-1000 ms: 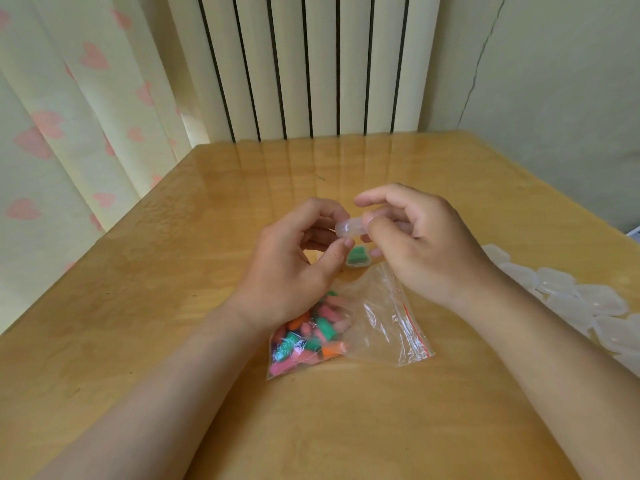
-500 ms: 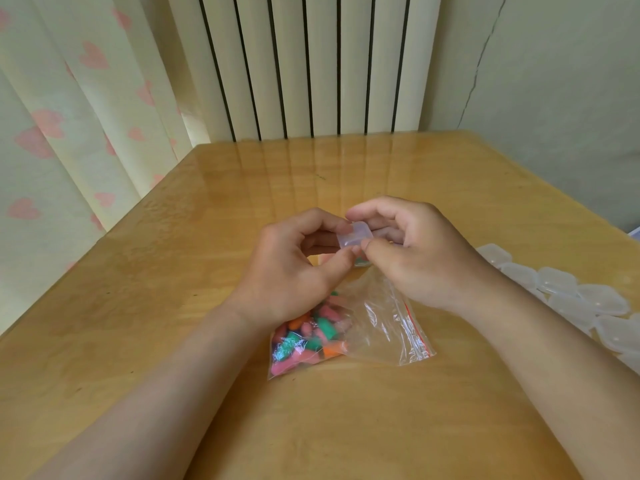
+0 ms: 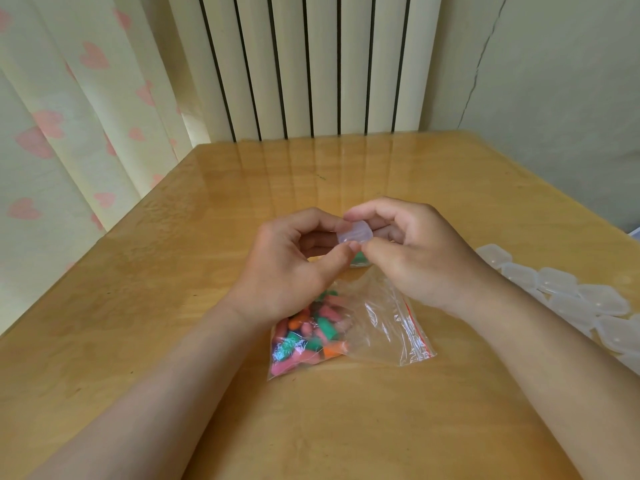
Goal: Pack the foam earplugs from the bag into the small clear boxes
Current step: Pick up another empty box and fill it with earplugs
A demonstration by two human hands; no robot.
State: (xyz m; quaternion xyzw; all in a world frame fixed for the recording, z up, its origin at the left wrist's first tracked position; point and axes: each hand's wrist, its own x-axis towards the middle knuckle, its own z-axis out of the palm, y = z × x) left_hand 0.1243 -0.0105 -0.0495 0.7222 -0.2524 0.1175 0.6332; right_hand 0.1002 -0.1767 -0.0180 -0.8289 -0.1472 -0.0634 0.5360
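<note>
Left hand (image 3: 287, 268), right hand (image 3: 415, 258) pinch box (image 3: 355, 233) mid-table (image 3: 450, 188)

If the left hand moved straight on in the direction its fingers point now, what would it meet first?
The left hand pinches the clear box, and just beyond that box is the right hand, holding its other side. It would probably meet those fingers first.

Person, upper limbs: left hand (image 3: 287, 271) and right hand (image 3: 426, 258) are showing bare, thumbnails appearing short; left forearm (image 3: 156, 393) and right forearm (image 3: 554, 358) are showing uncovered to frame edge.
</note>
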